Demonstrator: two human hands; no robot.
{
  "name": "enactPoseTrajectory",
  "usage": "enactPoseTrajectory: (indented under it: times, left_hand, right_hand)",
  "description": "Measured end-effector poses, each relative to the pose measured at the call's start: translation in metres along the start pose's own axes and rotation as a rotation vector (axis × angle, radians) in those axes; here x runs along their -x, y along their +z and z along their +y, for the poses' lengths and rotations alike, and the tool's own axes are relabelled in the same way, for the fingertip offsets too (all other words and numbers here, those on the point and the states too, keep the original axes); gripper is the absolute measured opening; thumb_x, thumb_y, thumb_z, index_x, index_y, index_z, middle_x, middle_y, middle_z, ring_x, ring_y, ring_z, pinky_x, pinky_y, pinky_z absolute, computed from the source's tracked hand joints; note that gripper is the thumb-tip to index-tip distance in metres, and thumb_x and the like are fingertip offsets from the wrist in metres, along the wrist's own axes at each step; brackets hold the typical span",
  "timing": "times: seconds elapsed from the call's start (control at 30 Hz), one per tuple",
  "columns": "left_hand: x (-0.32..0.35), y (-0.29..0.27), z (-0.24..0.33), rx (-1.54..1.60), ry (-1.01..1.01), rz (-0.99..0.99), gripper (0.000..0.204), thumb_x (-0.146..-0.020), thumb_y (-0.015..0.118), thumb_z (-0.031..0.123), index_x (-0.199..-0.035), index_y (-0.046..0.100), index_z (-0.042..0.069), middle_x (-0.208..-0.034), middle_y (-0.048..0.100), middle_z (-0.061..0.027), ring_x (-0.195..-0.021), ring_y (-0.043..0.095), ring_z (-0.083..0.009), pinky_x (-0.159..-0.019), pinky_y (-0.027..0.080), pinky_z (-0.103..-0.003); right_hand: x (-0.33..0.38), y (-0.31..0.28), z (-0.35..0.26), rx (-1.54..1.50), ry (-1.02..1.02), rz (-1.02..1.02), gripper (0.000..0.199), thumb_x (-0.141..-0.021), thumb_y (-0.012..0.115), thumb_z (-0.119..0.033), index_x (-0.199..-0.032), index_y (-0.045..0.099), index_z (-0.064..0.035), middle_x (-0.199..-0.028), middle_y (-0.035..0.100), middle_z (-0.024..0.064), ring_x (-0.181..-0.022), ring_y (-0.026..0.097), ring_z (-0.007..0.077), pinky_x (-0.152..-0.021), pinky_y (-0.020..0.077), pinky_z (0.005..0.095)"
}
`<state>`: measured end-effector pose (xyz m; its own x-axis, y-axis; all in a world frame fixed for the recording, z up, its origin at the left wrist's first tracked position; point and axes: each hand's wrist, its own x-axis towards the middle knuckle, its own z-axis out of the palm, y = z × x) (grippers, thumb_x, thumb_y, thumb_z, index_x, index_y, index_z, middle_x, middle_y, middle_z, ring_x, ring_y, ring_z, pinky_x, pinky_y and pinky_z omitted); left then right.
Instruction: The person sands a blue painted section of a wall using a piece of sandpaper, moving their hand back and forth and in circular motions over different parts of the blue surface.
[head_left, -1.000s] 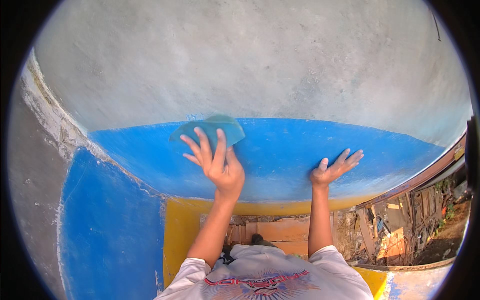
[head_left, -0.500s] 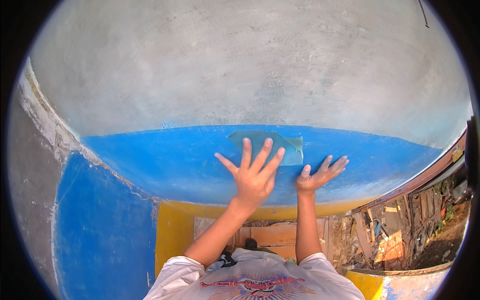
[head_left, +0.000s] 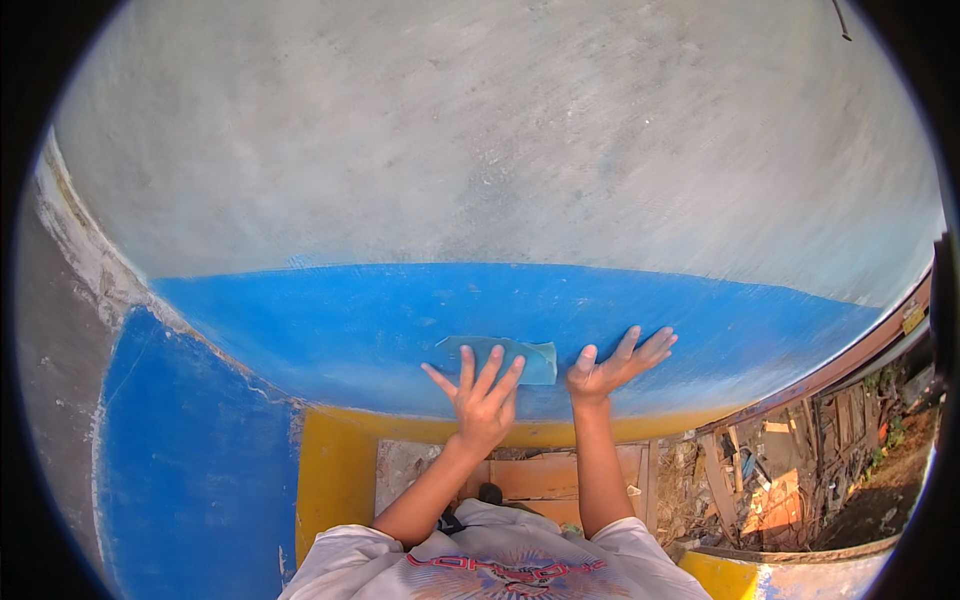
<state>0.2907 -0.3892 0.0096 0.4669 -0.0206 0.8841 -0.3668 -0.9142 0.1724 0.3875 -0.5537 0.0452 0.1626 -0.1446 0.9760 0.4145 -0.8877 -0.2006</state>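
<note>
A thin teal sheet (head_left: 541, 366), like sandpaper, lies against the blue band of the wall (head_left: 330, 320) with its right corner folded. Over its lower left part my left hand (head_left: 481, 405) is open, with fingers spread and pressing the sheet flat; part of it is hidden under the fingers. To the right of the sheet, apart from it, my right hand (head_left: 613, 374) is open with fingers fanned and holds nothing. Its palm side faces the wall's blue paint, and whether it touches is hard to tell.
Above the blue band is a bare grey wall (head_left: 400, 150). At left a corner meets a blue and yellow side wall (head_left: 200, 450). Below are reddish-brown boards (head_left: 550, 478), and at lower right wooden planks and debris (head_left: 780, 500) lie beyond a low ledge.
My left hand and the teal sheet have slid down the wall and slightly left. My right hand has shifted slightly left and down, still open.
</note>
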Motion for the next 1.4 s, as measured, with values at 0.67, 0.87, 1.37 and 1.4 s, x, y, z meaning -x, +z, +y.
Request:
enactPoseTrajectory:
  times: [0.67,0.87,1.37,1.4]
  left_hand:
    - [-0.076,-0.036,-0.062,0.033,-0.223,0.355,0.043,-0.083,0.059,0.003,-0.122,0.07,0.02,-0.145,0.051,-0.0106,-0.149,0.015,-0.0392,-0.105,-0.016,-0.073]
    - [0.021,0.003,-0.028,0.0,0.045,-0.031,0.046,-0.083,0.057,0.001,-0.121,0.07,0.022,-0.151,0.045,-0.0096,-0.15,0.01,-0.0404,-0.105,-0.018,-0.072]
    - [-0.006,-0.001,-0.009,0.092,-0.096,-0.03,0.038,-0.087,0.063,0.007,-0.12,0.071,0.023,-0.148,0.047,-0.0101,-0.149,0.009,-0.0421,-0.103,-0.022,-0.07]
    - [-0.026,-0.001,0.0,0.102,-0.086,-0.032,0.038,-0.087,0.063,0.007,-0.12,0.071,0.023,-0.148,0.047,-0.0101,-0.149,0.009,-0.0421,-0.103,-0.022,-0.07]
  right_hand:
    - [0.005,0.002,0.005,0.04,0.016,0.016,0.062,-0.101,0.033,-0.046,-0.154,0.028,-0.0136,-0.159,0.016,0.0244,-0.147,0.013,0.0456,-0.115,0.0067,0.0629]
    - [0.008,0.001,-0.002,0.034,0.015,0.001,0.064,-0.1,0.034,-0.047,-0.154,0.028,-0.015,-0.158,0.018,0.0259,-0.146,0.015,0.0469,-0.116,0.0066,0.0624]
    - [0.001,0.003,0.002,0.055,0.016,0.05,0.066,-0.099,0.033,-0.052,-0.155,0.027,-0.0169,-0.159,0.02,0.0229,-0.146,0.016,0.0457,-0.116,0.0066,0.0609]
    - [-0.001,0.005,0.004,0.067,0.018,0.057,0.066,-0.099,0.033,-0.052,-0.155,0.027,-0.0169,-0.159,0.02,0.0229,-0.146,0.016,0.0457,-0.116,0.0066,0.0609]
